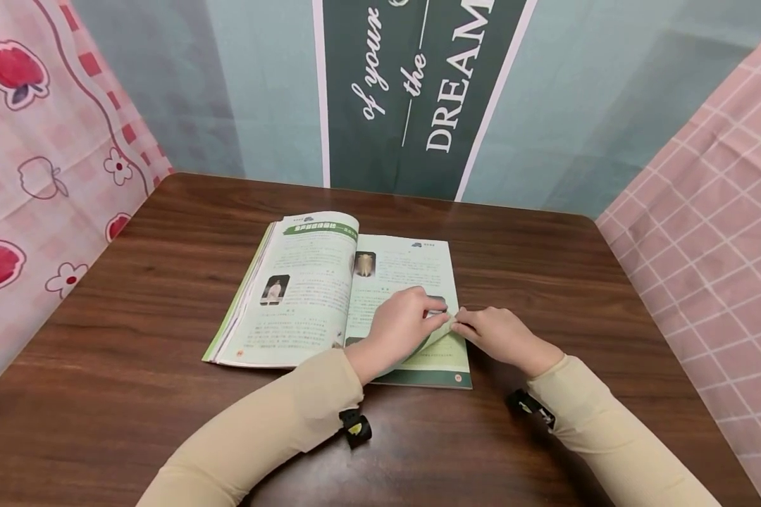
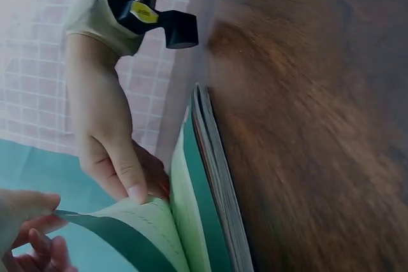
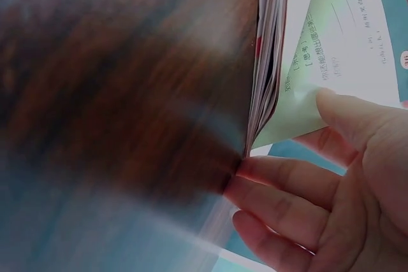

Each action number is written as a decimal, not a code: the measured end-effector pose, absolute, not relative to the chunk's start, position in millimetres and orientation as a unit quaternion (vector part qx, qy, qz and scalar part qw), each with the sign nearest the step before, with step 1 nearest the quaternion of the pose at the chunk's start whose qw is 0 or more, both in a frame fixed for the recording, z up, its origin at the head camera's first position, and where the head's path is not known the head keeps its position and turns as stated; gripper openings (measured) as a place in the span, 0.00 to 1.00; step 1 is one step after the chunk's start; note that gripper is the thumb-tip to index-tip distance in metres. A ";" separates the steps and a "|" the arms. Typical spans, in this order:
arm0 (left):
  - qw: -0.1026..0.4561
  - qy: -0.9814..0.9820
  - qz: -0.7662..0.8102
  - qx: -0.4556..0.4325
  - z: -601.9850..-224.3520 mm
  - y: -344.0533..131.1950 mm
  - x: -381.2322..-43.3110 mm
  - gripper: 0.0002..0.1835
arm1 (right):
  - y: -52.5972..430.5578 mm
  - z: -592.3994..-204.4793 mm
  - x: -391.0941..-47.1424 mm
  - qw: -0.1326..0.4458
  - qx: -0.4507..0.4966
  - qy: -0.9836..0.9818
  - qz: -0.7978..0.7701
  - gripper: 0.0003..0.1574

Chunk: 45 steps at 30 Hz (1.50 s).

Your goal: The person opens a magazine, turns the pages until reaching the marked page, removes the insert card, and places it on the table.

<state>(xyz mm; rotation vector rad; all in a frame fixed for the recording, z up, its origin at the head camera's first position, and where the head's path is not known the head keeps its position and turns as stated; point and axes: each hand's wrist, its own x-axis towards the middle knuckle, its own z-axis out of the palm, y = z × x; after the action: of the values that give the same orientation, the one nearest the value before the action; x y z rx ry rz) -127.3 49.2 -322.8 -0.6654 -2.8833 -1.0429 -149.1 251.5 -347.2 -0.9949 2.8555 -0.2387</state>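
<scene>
A magazine-like book point(image 1: 311, 282) lies spread on the table, with printed text and small photos on its pages. The lower corner of its right-hand page point(image 2: 150, 224) is lifted and curls up, showing a dark green band. My left hand point(image 1: 401, 327) pinches this lifted corner between thumb and fingers. At the page's outer edge, my right hand point(image 1: 504, 338) pinches the same page. In the right wrist view, the right thumb lies on the page point(image 3: 357, 68) with a finger behind it, while other fingers of the right hand point(image 3: 331, 189) touch the book's edge.
The book rests on a dark brown wooden table point(image 1: 165, 415). Behind it hangs a blue-grey cloth point(image 1: 273, 91) with a dark lettered panel. Pink patterned cloths point(image 1: 723, 211) stand along both sides. A black strap device point(image 1: 355, 427) sits at each wrist.
</scene>
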 end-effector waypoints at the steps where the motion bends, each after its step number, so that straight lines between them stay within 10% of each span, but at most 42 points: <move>1: 0.007 -0.921 -0.329 -0.211 -323.8 50.4 -128.0 0.08 | 251.5 -347.4 -149.0 0.056 -0.327 0.940 -0.079 0.09; 15: 0.074 -0.927 -0.328 -0.167 -321.5 28.2 -135.0 0.06 | 258.2 -346.2 -149.1 0.151 -0.271 0.946 -0.097 0.62; 45: 0.008 -0.964 -0.266 -0.001 -309.8 -166.4 -91.0 0.07 | 265.1 -343.3 -142.6 0.173 -0.338 0.923 -0.059 0.59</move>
<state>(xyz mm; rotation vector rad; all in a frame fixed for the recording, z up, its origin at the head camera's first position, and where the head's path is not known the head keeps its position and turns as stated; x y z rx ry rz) -91.0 -166.4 -309.8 -0.0018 -3.0132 -0.8316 -142.6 265.1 -343.3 -0.9589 2.6198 -0.1667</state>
